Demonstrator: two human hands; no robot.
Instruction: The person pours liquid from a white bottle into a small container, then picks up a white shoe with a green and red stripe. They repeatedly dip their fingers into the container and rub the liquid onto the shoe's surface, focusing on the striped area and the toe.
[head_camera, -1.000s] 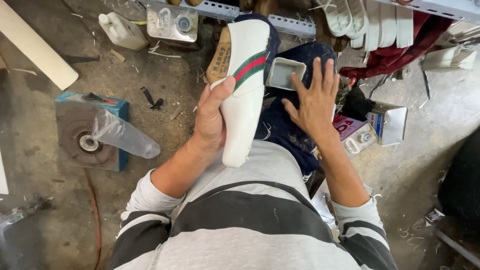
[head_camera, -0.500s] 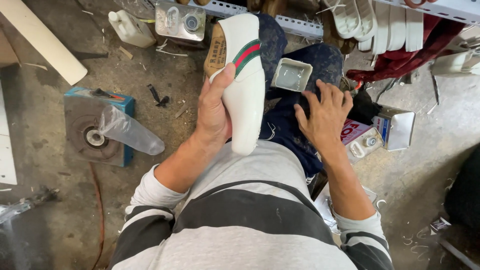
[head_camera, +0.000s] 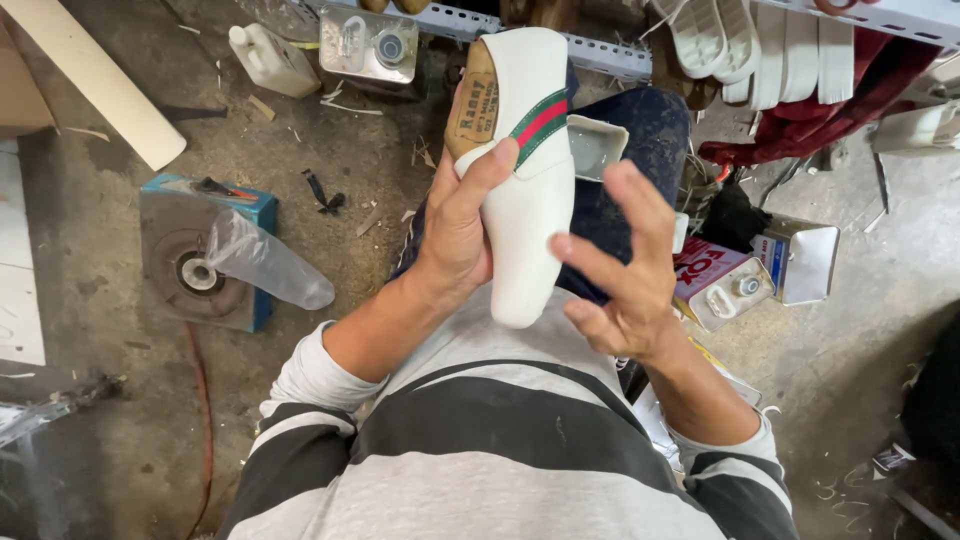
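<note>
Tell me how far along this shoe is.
Done, by the look of it: the white shoe upper sits shaped over its last, green and red stripe in place. In hand: the left hand grips it toe toward the body, while the right hand hovers open beside it, not touching. Left: no outsole shows on it; white soles hang on the rack and a metal can stands on the floor.

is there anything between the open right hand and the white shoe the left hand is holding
Nothing visible. The right hand hovers open just beside the white shoe, with only the dark blue trouser leg behind the gap. The left hand grips the shoe from the other side.
</note>
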